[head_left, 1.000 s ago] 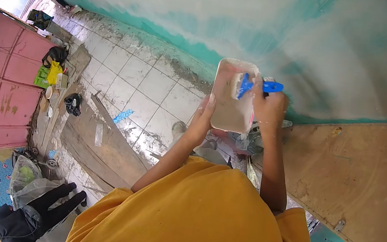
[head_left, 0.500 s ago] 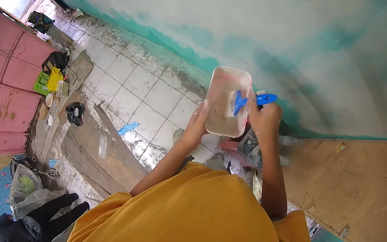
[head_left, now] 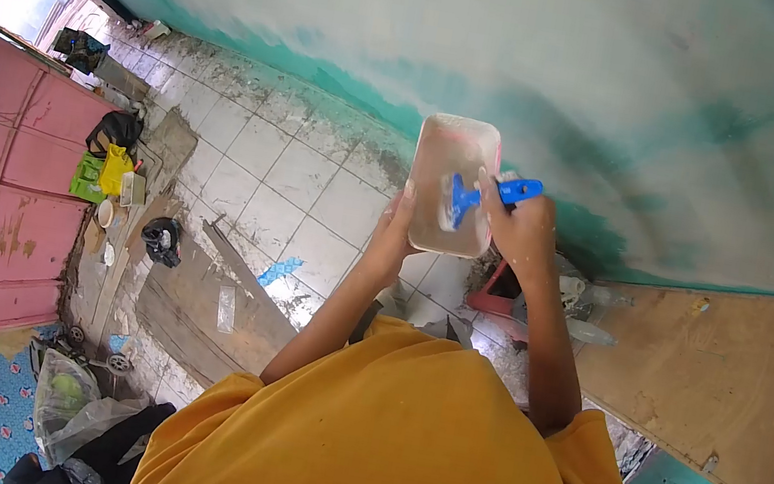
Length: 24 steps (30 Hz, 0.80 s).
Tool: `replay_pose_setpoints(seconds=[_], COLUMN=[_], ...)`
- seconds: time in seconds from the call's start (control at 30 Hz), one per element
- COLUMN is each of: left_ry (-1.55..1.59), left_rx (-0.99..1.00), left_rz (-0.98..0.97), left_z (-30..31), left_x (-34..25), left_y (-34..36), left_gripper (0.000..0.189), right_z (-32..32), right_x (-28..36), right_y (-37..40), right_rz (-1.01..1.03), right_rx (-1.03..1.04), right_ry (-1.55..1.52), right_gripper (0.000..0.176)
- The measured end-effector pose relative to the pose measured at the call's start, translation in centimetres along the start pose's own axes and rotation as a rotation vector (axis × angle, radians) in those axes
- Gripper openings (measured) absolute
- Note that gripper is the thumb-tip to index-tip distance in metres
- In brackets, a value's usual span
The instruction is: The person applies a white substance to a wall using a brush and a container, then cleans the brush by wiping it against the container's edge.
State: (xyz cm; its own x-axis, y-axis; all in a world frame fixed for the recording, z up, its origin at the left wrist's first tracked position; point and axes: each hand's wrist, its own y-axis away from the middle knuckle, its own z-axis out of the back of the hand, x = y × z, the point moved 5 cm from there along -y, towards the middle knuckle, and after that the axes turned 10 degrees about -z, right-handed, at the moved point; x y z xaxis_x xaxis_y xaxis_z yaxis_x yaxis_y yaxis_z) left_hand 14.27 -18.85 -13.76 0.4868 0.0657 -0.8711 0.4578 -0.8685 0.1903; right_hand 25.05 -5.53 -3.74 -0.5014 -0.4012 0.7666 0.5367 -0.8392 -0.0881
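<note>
My left hand grips a white rectangular tub by its left side, the thumb along the rim. The inside of the tub is coated with a pale, greyish-pink paste. My right hand is closed round the handle of a blue putty knife, at the tub's right edge. The knife's wide blue head is inside the tub, with whitish paste along its blade. Beyond the tub rises a wall with whitish coating over green paint.
A brown wooden board lies at the right. Below my right forearm are a reddish container and plastic bottles. Wooden planks, a black bag and a yellow bag lie on the tiled floor at the left.
The tub and both hands have shifted slightly up and left in view. The putty knife's head has moved left and now sits further into the tub.
</note>
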Motion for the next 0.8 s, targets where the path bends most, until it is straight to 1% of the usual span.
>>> replay_pose_setpoints(seconds=[0.07, 0.1, 0.17, 0.2, 0.27, 0.3, 0.37, 0.4, 0.47, 0.5, 0.53, 0.6, 0.63, 0.7, 0.73, 0.8], left_ry=[0.001, 0.002, 0.005, 0.005, 0.012, 0.022, 0.016, 0.009, 0.02, 0.027, 0.028, 0.113, 0.114, 0.045, 0.046, 0.014], left_rx=[0.005, 0.009, 0.008, 0.004, 0.005, 0.004, 0.008, 0.011, 0.0, -0.014, -0.011, -0.019, -0.023, -0.037, -0.038, -0.044], left_rz=[0.003, 0.012, 0.011, 0.004, 0.006, 0.012, 0.003, -0.006, 0.008, 0.019, 0.021, 0.045, 0.046, 0.042, 0.047, 0.017], left_z=[1.0, 1.2, 1.1, 1.0, 1.9, 2.3, 2.8, 2.6, 2.0, 1.7, 1.9, 2.7, 2.9, 3.1, 3.0, 2.6], left_x=[-0.1, -0.3, -0.8, -1.2, -1.3, -1.2, -1.0, -1.3, -1.7, -1.9, -1.6, -0.9, -0.8, -0.7, -0.7, -0.7], left_y=[-0.5, -0.4, -0.4, -0.6, -1.1, -1.3, -1.6, -1.7, -1.4, -1.3, -1.6, -2.1, -2.1, -2.0, -1.9, -1.9], left_gripper=[0.081, 0.081, 0.081, 0.082, 0.082, 0.083, 0.085, 0.086, 0.086, 0.086, 0.086, 0.076, 0.076, 0.083, 0.083, 0.082], right_z=[0.0, -0.3, -0.4, -0.7, -2.1, -2.2, -1.8, -1.8, -1.3, -1.6, -2.1, -2.4, -2.2, -1.3, -1.4, -1.2], right_x=[-0.2, 0.2, 0.8, 0.7, 0.9, 1.0, 0.8, 1.1, 1.8, 1.7, 1.7, 2.1, 1.8, 0.7, 0.8, 1.5], right_y=[0.1, -0.3, -1.6, -1.7, -1.6, -1.4, -1.0, -1.6, -2.8, -2.8, -2.9, -2.2, -1.9, -1.7, -2.2, -3.4], right_rz=[0.055, 0.053, -0.029, -0.029, 0.065, 0.064, -0.018, -0.018, -0.003, -0.007, 0.037, 0.113, 0.113, 0.025, 0.021, -0.003], right_rx=[-0.094, -0.093, -0.175, -0.179, -0.062, -0.062, -0.035, -0.034, -0.176, -0.178, -0.158, -0.103, -0.099, -0.116, -0.114, -0.2], right_ry=[-0.107, -0.104, 0.018, 0.019, -0.005, -0.004, -0.149, -0.145, 0.03, 0.033, 0.039, 0.079, 0.079, -0.054, -0.053, 0.053], right_gripper=[0.027, 0.027, 0.027, 0.027, 0.027, 0.027, 0.028, 0.028, 0.029, 0.029, 0.03, 0.032, 0.032, 0.032, 0.032, 0.029])
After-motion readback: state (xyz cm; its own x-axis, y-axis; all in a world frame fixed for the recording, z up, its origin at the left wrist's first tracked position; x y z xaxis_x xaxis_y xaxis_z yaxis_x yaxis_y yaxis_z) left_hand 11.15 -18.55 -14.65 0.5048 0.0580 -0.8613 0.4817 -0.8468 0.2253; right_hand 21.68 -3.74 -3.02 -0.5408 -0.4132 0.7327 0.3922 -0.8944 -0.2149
